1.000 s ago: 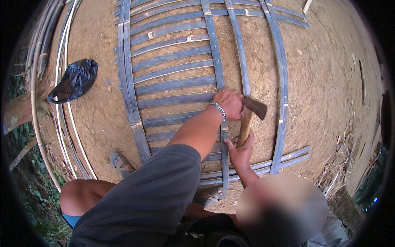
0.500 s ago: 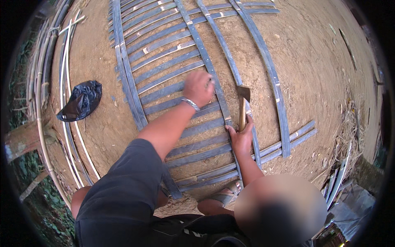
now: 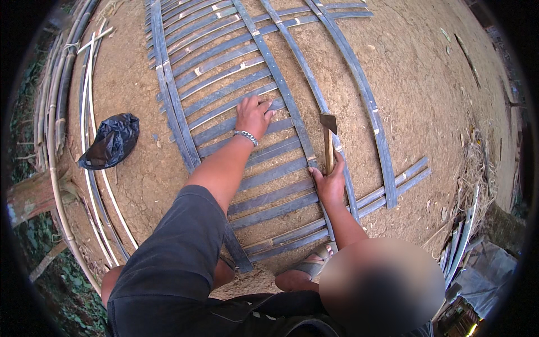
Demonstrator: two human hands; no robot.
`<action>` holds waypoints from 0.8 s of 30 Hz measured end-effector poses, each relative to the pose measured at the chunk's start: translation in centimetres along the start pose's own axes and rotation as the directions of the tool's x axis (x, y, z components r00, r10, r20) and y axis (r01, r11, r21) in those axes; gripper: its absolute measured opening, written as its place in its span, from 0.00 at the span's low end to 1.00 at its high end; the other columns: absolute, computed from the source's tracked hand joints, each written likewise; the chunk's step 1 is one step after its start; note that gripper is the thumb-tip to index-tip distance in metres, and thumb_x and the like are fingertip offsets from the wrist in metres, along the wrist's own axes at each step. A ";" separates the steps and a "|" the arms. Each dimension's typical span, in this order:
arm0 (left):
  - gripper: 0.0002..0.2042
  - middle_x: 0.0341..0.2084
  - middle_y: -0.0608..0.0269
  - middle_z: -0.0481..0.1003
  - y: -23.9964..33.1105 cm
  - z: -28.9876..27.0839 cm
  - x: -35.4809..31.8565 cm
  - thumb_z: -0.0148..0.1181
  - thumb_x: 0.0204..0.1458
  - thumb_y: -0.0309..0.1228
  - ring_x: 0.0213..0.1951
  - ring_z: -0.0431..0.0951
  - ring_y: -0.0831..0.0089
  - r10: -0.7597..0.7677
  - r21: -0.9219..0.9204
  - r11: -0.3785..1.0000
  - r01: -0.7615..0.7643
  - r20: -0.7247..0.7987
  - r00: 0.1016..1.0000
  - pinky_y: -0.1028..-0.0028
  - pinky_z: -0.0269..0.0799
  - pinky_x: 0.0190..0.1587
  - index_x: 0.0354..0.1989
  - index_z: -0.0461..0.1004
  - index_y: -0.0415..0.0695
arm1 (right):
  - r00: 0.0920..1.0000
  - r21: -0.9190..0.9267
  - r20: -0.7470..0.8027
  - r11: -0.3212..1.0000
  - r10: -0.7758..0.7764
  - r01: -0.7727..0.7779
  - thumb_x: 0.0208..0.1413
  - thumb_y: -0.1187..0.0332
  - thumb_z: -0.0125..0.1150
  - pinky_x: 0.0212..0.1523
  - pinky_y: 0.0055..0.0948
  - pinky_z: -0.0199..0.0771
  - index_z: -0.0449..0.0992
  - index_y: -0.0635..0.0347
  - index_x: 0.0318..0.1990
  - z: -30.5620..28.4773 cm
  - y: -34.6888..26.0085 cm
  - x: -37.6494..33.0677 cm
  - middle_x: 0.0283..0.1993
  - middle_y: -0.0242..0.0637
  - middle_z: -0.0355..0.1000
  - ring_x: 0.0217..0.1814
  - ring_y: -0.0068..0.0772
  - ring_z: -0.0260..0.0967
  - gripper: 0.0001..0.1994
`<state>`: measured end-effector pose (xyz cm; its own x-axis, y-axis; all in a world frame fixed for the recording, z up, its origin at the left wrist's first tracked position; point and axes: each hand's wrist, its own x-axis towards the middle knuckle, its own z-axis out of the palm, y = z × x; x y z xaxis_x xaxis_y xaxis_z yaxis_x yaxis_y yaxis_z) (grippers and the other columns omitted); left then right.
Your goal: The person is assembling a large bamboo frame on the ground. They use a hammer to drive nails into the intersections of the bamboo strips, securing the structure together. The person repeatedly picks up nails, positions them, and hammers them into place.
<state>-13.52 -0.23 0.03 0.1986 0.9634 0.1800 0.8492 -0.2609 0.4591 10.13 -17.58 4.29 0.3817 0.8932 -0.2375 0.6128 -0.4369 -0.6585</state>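
Observation:
A ladder-like frame of dark split-bamboo slats (image 3: 272, 150) crossing long bamboo rails (image 3: 291, 121) lies on the ground before me. My left hand (image 3: 252, 117), with a bracelet at its wrist, is on one of the cross slats close to the middle rail. Its fingers and thumb straddle that slat. In my right hand (image 3: 330, 188) is a hatchet (image 3: 329, 149), gripped low on its wooden handle, the metal head pointing away from me. This hand rests by the middle rail, just left of another long rail (image 3: 303, 64).
On the left, a black plastic bag (image 3: 115, 140) lies on thin pale strips (image 3: 87, 112). Bamboo poles (image 3: 55, 106) line the far left. A rail (image 3: 365, 92) and paired crosspieces (image 3: 404, 185) extend right. Split pieces (image 3: 463, 236) and dry straw (image 3: 477, 157) are at the right edge.
My left hand has moved left from beside the middle rail, and its closed fingers have spread around a slat. My right hand stays on the hatchet, almost in place.

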 end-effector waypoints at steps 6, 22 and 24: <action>0.16 0.44 0.64 0.74 -0.3 0.3 0.1 0.71 0.53 0.39 0.51 0.71 0.63 0.005 -0.010 1.000 -0.005 -0.023 1.000 0.59 0.63 0.57 0.50 0.85 0.51 | 0.992 -0.016 0.071 0.994 0.108 -0.107 0.48 0.65 0.81 0.59 0.47 0.74 0.56 0.59 0.70 -0.4 -1.1 0.1 0.57 0.63 0.74 0.58 0.61 0.75 0.45; 0.18 0.45 0.63 0.75 0.0 0.2 0.5 0.70 0.52 0.38 0.51 0.71 0.60 0.018 -0.010 1.000 -0.018 -0.006 1.000 0.57 0.64 0.54 0.52 0.84 0.51 | 0.990 0.014 0.073 0.993 0.117 -0.118 0.49 0.60 0.79 0.50 0.49 0.76 0.67 0.59 0.61 -1.2 -1.3 1.2 0.46 0.57 0.79 0.49 0.60 0.78 0.34; 0.18 0.45 0.63 0.75 -0.7 0.0 0.3 0.70 0.52 0.38 0.51 0.72 0.60 0.033 -0.009 0.999 -0.033 -0.023 0.999 0.57 0.64 0.54 0.51 0.84 0.51 | 0.995 0.019 0.041 0.996 0.087 -0.087 0.50 0.61 0.77 0.49 0.49 0.76 0.72 0.61 0.54 -0.9 -2.4 2.5 0.44 0.58 0.78 0.48 0.61 0.78 0.27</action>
<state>-14.08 0.20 -0.21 0.2152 0.9526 0.2151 0.8375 -0.2933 0.4611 10.22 -14.43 5.95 0.4047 0.8557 -0.3226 0.5640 -0.5112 -0.6484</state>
